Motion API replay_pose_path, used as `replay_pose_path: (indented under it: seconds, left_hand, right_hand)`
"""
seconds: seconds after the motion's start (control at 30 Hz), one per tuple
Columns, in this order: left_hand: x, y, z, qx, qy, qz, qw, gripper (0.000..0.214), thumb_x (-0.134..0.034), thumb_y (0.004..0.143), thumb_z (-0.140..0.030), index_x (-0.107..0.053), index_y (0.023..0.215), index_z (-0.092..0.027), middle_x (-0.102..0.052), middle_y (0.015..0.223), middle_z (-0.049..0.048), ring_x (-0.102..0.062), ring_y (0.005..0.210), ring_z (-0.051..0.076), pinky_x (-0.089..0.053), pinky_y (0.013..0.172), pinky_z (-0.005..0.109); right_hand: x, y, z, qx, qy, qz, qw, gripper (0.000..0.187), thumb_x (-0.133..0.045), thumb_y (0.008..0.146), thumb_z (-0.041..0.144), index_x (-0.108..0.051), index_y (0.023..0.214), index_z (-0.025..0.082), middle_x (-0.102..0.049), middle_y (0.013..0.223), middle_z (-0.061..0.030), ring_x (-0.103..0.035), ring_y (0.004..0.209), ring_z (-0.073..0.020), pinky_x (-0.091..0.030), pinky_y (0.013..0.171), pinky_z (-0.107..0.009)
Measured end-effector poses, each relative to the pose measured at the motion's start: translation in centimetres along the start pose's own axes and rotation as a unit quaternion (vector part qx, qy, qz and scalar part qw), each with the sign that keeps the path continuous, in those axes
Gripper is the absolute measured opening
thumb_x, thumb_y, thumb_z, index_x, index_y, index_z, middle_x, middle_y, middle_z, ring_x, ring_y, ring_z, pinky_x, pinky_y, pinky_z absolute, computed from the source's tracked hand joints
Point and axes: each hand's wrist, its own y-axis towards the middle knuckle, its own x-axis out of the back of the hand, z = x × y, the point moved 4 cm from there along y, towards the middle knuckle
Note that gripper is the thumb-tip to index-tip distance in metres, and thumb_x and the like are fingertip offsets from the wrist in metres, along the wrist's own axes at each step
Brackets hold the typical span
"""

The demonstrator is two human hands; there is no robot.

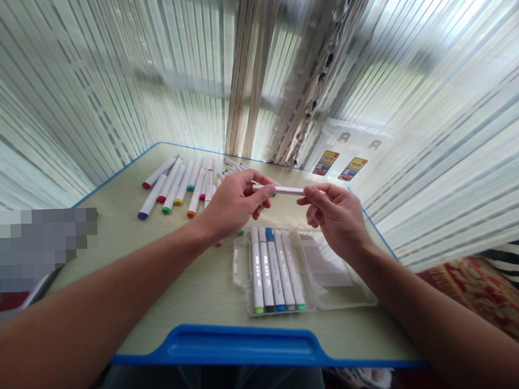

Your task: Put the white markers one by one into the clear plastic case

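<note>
Both hands hold one white marker [285,190] level above the table. My left hand [236,202] pinches its left end between thumb and fingers. My right hand [334,214] pinches its right end, where a pink tip shows. Below them an open clear plastic case [356,296] lies on the table. Several white markers [276,270] with coloured caps sit side by side in its left half. Its right half shows only a pale sheet.
Several loose markers [174,186] with coloured caps lie in a row at the far left of the pale wooden table [169,288]. The table has a blue rim and a blue handle [243,345] at the near edge. Striped curtains hang behind. Patterned fabric [480,294] lies right.
</note>
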Motion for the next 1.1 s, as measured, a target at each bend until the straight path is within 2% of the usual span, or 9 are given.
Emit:
replay_pose_path:
  seconds: [0.23,0.5,0.67,0.77,0.87,0.97,1.1]
  left_hand:
    - [0.02,-0.28,-0.25,0.006,0.043,0.004,0.999,0.023,-0.076,0.083,-0.033,-0.061,0.088,-0.015,-0.065,0.066,0.0017,-0.057,0.053,0.010,-0.041,0.047,0.021]
    - [-0.68,-0.60,-0.20,0.004,0.033,0.048,0.998,0.031,-0.081,0.078,-0.037,-0.064,0.086,-0.012,-0.069,0.075,0.0041,-0.065,0.064,0.013,-0.047,0.053,0.020]
    - [-0.67,-0.61,-0.19,0.006,0.045,0.048,0.998,0.032,-0.080,0.079,-0.039,-0.067,0.088,-0.011,-0.070,0.076,0.0057,-0.064,0.063,0.013,-0.047,0.053,0.021]
    - [-0.65,-0.54,-0.38,-0.002,0.055,0.047,0.997,0.028,-0.078,0.082,-0.037,-0.069,0.090,-0.011,-0.070,0.075,0.0055,-0.060,0.058,0.010,-0.045,0.051,0.020]
    - [-0.55,-0.34,-0.33,-0.007,0.050,0.033,0.998,0.023,-0.072,0.087,-0.033,-0.070,0.096,-0.011,-0.070,0.075,0.0049,-0.055,0.053,0.008,-0.043,0.049,0.020]
    - [-0.33,-0.04,-0.02,-0.004,0.019,0.007,1.000,0.019,-0.064,0.093,-0.029,-0.068,0.100,-0.012,-0.071,0.081,0.0058,-0.055,0.051,0.008,-0.046,0.048,0.021]
    - [-0.06,0.25,0.33,0.015,-0.029,-0.021,0.999,0.017,-0.053,0.098,-0.024,-0.066,0.103,-0.013,-0.071,0.084,0.0060,-0.056,0.050,0.007,-0.047,0.047,0.021]
  right_hand:
    - [-0.11,-0.31,-0.09,0.002,-0.044,0.031,0.999,0.029,-0.090,0.071,0.038,-0.073,0.078,0.015,-0.073,0.061,-0.0041,-0.056,0.038,-0.0082,-0.040,0.037,-0.019]
    - [-0.56,-0.68,-0.37,-0.022,-0.084,0.069,0.994,0.036,-0.094,0.061,0.040,-0.073,0.074,0.014,-0.071,0.055,-0.0035,-0.058,0.038,-0.0102,-0.044,0.037,-0.019]
    - [-0.50,-0.66,-0.26,-0.018,-0.095,0.067,0.993,0.038,-0.095,0.060,0.041,-0.072,0.075,0.014,-0.069,0.054,-0.0021,-0.057,0.038,-0.0102,-0.044,0.037,-0.019]
    - [-0.38,-0.54,-0.20,-0.003,-0.093,0.062,0.994,0.036,-0.093,0.064,0.040,-0.072,0.079,0.015,-0.069,0.056,-0.0011,-0.057,0.039,-0.0098,-0.042,0.037,-0.019]
    - [-0.38,-0.37,-0.21,0.001,-0.064,0.060,0.996,0.033,-0.086,0.074,0.043,-0.070,0.082,0.016,-0.070,0.061,-0.0008,-0.056,0.039,-0.0091,-0.041,0.036,-0.020]
    - [-0.54,-0.24,-0.28,-0.020,-0.016,0.058,0.998,0.032,-0.079,0.081,0.045,-0.066,0.088,0.017,-0.073,0.068,-0.0011,-0.057,0.039,-0.0090,-0.039,0.036,-0.020]
    - [-0.63,-0.22,-0.11,-0.043,0.020,0.040,0.998,0.028,-0.074,0.083,0.043,-0.064,0.093,0.018,-0.074,0.074,-0.0020,-0.058,0.040,-0.0102,-0.038,0.035,-0.021]
